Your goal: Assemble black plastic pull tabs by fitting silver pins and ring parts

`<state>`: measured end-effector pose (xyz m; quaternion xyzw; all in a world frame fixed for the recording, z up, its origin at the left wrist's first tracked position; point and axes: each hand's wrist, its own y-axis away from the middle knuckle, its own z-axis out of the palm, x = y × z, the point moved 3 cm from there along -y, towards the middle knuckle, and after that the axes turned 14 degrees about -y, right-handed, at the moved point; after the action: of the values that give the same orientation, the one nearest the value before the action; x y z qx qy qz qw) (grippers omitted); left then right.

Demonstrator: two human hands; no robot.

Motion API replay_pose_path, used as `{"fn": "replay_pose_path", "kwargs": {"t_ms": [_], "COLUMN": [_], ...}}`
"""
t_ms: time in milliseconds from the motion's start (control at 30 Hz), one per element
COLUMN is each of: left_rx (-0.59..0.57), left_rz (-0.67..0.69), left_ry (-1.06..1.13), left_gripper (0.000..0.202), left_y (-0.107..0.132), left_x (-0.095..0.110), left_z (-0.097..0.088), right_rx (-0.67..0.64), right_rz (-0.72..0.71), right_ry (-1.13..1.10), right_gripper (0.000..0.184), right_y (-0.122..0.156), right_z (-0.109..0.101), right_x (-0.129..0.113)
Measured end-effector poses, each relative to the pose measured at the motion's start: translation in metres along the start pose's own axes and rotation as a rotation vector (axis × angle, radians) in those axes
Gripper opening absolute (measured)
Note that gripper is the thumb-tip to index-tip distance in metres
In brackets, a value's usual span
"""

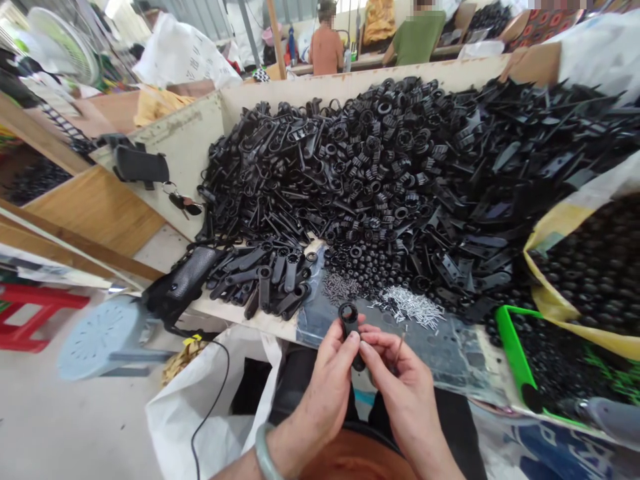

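In front of my lap, my left hand (325,380) grips a black plastic handle with a ring end (348,312). The ring points up and away from me. My right hand (405,377) is closed close against the same piece, thumb and fingers pinched at its side; whatever is between them is too small or hidden to name. Just beyond my hands lie a pile of silvery pins (413,307), a heap of small dark grey pieces (341,288) and small black round parts (367,267). Similar black handles (263,273) are laid out to the left.
A large heap of black plastic parts (350,153) fills the walled bench. At right stand a green tray (513,347) and a yellow-edged sack (543,240). A white bag (175,420) and blue stool (100,340) are at left. Two people (327,47) sit farther back.
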<state>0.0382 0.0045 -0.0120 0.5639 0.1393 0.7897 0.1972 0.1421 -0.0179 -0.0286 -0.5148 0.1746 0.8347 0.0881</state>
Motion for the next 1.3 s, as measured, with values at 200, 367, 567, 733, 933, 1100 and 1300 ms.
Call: {"fn": "replay_pose_path", "kwargs": {"t_ms": [200, 367, 567, 733, 933, 1100, 1300], "left_rx": [-0.019, -0.169, -0.355, -0.509, -0.247, 0.593, 0.931], "left_rz": [0.002, -0.064, -0.04, 0.04, 0.2, 0.56, 0.707], "left_ry": [-0.128, -0.286, -0.593, -0.776, -0.891, -1.026, -1.54], "left_gripper": [0.047, 0.043, 0.044, 0.03, 0.029, 0.012, 0.024], "left_y": [-0.001, 0.001, 0.015, 0.03, 0.019, -0.016, -0.059], "left_x": [0.001, 0.001, 0.028, 0.056, 0.071, 0.12, 0.141], "left_z": [-0.006, -0.013, -0.014, -0.022, -0.052, -0.107, -0.132], "right_rx": [-0.074, -0.066, -0.409, -0.537, -0.592, -0.47, -0.434], "right_rz": [-0.116, -0.121, 0.356, 0.236, -0.058, -0.202, -0.307], "right_ry": [0.294, 0.374, 0.004, 0.079, 0.25, 0.492, 1.064], "right_gripper": [0.027, 0.036, 0.042, 0.029, 0.028, 0.044, 0.024], "right_y": [0.0, -0.017, -0.017, -0.019, -0.037, -0.098, -0.189], "right_z": [-0.006, -0.012, 0.0, -0.001, 0.03, 0.05, 0.116], "right_x": [-0.009, -0.028, -0.021, -0.02, -0.027, -0.042, -0.034]}}
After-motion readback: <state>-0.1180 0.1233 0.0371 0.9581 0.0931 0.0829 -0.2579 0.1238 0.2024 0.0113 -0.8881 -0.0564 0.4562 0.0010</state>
